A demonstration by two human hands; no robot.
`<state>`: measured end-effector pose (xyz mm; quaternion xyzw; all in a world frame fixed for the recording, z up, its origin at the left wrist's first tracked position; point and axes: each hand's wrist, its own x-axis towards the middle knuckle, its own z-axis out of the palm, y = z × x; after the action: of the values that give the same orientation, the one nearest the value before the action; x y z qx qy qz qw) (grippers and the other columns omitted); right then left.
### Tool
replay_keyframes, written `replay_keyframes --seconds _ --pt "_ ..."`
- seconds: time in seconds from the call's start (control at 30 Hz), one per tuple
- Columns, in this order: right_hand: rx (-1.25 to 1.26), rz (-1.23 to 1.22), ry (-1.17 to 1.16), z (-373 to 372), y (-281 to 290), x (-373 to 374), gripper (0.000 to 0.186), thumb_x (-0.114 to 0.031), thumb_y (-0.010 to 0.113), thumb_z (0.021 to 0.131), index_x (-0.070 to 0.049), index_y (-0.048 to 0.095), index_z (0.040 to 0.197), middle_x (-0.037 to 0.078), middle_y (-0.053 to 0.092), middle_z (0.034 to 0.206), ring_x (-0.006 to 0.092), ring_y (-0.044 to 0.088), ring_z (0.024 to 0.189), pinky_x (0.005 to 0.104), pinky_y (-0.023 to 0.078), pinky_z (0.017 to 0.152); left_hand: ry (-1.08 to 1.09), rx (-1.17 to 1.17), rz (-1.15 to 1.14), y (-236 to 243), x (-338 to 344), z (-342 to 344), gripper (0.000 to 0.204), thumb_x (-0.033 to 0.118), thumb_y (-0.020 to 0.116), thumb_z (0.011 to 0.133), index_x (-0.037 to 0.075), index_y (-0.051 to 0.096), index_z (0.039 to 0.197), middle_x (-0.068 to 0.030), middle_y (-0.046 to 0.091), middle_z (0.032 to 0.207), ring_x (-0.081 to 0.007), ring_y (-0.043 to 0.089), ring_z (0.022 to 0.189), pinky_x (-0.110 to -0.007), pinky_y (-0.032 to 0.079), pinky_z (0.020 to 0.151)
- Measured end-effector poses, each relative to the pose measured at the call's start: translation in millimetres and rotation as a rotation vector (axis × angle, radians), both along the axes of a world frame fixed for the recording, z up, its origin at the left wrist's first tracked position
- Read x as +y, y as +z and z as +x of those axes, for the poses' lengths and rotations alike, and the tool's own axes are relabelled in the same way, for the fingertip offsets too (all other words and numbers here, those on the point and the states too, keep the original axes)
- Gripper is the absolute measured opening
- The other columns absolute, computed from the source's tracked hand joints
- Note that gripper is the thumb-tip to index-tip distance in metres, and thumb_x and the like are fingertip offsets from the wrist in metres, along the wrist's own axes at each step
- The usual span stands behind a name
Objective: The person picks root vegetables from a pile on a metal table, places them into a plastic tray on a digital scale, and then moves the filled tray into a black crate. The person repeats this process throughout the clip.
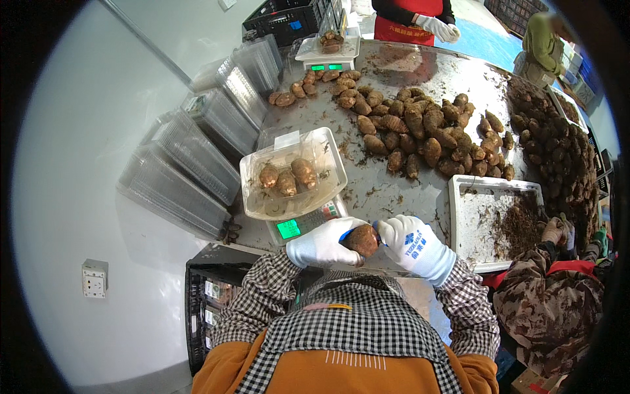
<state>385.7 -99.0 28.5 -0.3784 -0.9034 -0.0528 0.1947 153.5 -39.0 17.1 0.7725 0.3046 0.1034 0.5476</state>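
My left hand [323, 244], in a white glove with blue on its inner side, is closed round a brown taro root [362, 241] in front of my apron. My right hand [411, 243], gloved the same way, is curled against the root's right end. What its fingers grip there is hidden. Just beyond my hands stands a digital scale [289, 229] with a lit green display. On it rests a shallow white tray [336, 172], holding a clear plastic box [289, 197] with three taro roots [287, 183].
A big pile of taro roots [430, 131] covers the metal table's middle. Clear plastic boxes [187, 161] stand stacked along the left. A white bin [462, 223] with dirt sits at right, beside a co-worker's gloved hands [554, 231]. Another scale [328, 59] stands at the far end.
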Motion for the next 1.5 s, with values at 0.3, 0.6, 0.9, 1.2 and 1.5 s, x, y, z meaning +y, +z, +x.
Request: replay_keyframes --seconds 0.3,0.6,0.9,1.2,1.5 --pt "0.499 -0.437 0.078 14 -17 7 0.01 -0.015 0.06 0.08 -0.006 0.056 0.082 0.008 0.058 0.068 0.0234 0.06 0.061 0.0361 0.049 0.056 -0.26 0.024 -0.173 17 9 8 0.072 0.027 0.08 0.067 -0.002 0.054 0.128 -0.0155 0.061 0.121 -0.0243 0.058 0.112 -0.038 0.045 0.1" --pt "0.234 -0.319 -0.561 44 -96 6 0.022 -0.015 0.062 0.087 -0.004 0.066 0.105 0.016 0.07 0.095 0.0313 0.066 0.091 0.0438 0.048 0.09 0.312 -0.665 -0.785 -10 0 24 0.073 0.043 0.067 0.09 0.007 0.035 0.145 -0.0136 0.048 0.14 -0.0281 0.055 0.12 -0.044 0.05 0.094" --pt "1.415 -1.16 -0.391 3 -41 -18 0.051 -0.03 0.055 0.1 0.0 0.044 0.14 0.009 0.065 0.105 0.0114 0.064 0.085 0.0238 0.052 0.07 0.517 -0.682 -1.006 -18 -7 40 0.045 0.019 0.058 0.096 0.005 0.044 0.136 -0.0112 0.055 0.129 -0.0249 0.057 0.117 -0.037 0.049 0.094" --pt "1.784 -0.955 -0.13 -16 -45 -17 0.066 -0.023 0.07 0.091 -0.001 0.038 0.144 0.009 0.057 0.126 0.0143 0.059 0.104 0.0274 0.051 0.086 0.346 -0.461 -0.292 11 -9 38 0.068 0.021 0.069 0.09 -0.001 0.035 0.145 -0.0109 0.052 0.131 -0.0193 0.052 0.118 -0.033 0.044 0.1" --pt "1.68 -0.894 -0.026 -21 -39 -10 0.087 -0.021 0.08 0.082 -0.002 0.029 0.15 0.011 0.048 0.139 0.0205 0.052 0.122 0.0326 0.048 0.099 0.316 -0.496 -0.19 8 -3 16 0.072 -0.003 0.074 0.077 0.004 0.041 0.141 -0.0084 0.051 0.131 -0.0182 0.05 0.122 -0.033 0.044 0.103"
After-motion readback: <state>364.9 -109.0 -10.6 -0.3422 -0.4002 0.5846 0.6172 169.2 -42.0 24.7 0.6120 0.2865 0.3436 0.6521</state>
